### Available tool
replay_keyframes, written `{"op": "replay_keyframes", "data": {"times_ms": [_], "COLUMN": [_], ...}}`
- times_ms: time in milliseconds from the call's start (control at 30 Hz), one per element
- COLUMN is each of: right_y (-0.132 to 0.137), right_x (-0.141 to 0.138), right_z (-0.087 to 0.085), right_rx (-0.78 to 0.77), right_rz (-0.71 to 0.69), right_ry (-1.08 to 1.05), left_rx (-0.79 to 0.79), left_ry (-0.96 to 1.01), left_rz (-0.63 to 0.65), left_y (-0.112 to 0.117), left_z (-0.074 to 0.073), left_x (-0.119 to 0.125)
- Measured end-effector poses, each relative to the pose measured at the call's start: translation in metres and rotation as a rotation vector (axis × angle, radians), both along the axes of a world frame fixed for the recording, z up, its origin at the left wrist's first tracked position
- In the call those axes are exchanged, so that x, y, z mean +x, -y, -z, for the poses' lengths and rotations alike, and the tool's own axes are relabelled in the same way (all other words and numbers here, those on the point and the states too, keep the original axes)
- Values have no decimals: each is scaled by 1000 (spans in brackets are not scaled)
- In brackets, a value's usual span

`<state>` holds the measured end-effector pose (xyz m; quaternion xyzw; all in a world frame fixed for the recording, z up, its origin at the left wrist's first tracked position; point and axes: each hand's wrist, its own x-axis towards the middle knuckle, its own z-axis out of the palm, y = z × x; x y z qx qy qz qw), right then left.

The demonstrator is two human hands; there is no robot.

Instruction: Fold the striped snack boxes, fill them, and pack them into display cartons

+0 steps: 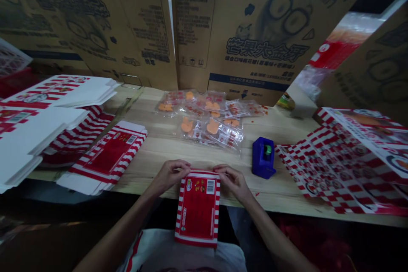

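Observation:
A red box with white-striped edges lies back side up at the table's front edge, its lower part reaching over my lap. My left hand pinches its far left corner. At the far right corner, the fingers of my right hand are closed on the same box. A barcode and small printed pictures show near its far end. Beyond my hands lies a loose pile of clear packets with orange shaped pieces inside. To the right of my right hand stands a blue tape dispenser with a green core.
Flattened red-striped boxes lie at the left, beside a stack of white printed cartons. Several striped display boxes stand at the right. Large brown cardboard boxes wall off the back of the wooden table.

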<state>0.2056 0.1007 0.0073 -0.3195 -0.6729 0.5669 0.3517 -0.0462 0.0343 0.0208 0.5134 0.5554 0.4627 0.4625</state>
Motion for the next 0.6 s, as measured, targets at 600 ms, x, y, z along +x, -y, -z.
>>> {"op": "replay_keyframes", "data": {"times_ms": [600], "right_y": [5], "right_x": [-7], "right_z": [-24], "right_rx": [39], "right_rz": [61], "right_ry": [237], "left_rx": [154], "left_ry": [-384], "left_rz": [10], "left_y": [7], "left_z": [-20], "left_x": [12]}}
